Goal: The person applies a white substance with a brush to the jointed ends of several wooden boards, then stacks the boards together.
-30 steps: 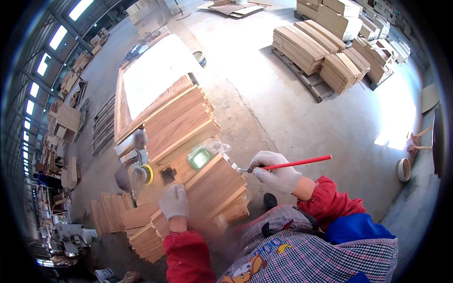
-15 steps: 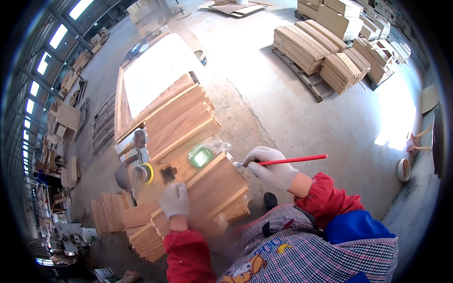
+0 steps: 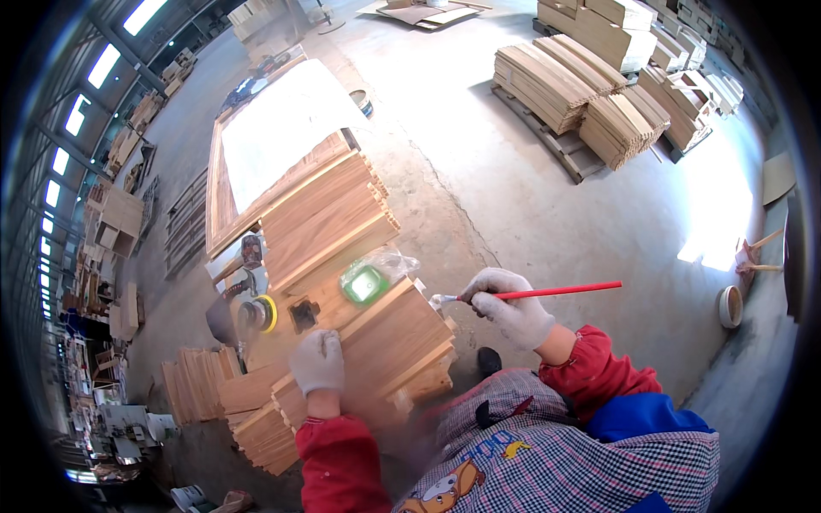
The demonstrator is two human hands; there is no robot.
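My right hand (image 3: 506, 306), in a white glove, grips a thin brush (image 3: 560, 291) by its red handle. The brush's pale tip is at the right end of a brown wooden board (image 3: 385, 335), on top of a stack of boards. My left hand (image 3: 318, 362), also gloved, is closed at this board's far edge, its fingertips partly hidden. Beyond the board is a green plastic container (image 3: 365, 285) holding something pale, with clear plastic film (image 3: 398, 263) beside it.
A round sander with a yellow rim (image 3: 259, 315) and a drill (image 3: 244, 284) lie left of the container. More stacked boards (image 3: 329, 218) and a white-covered panel (image 3: 274, 128) extend away. At right stand a pallet of wood (image 3: 556, 85) and a bucket (image 3: 731, 307).
My right hand has shifted slightly right with the brush, and the pale tip shows more clearly at the board's end. My left hand has stayed nearly still.
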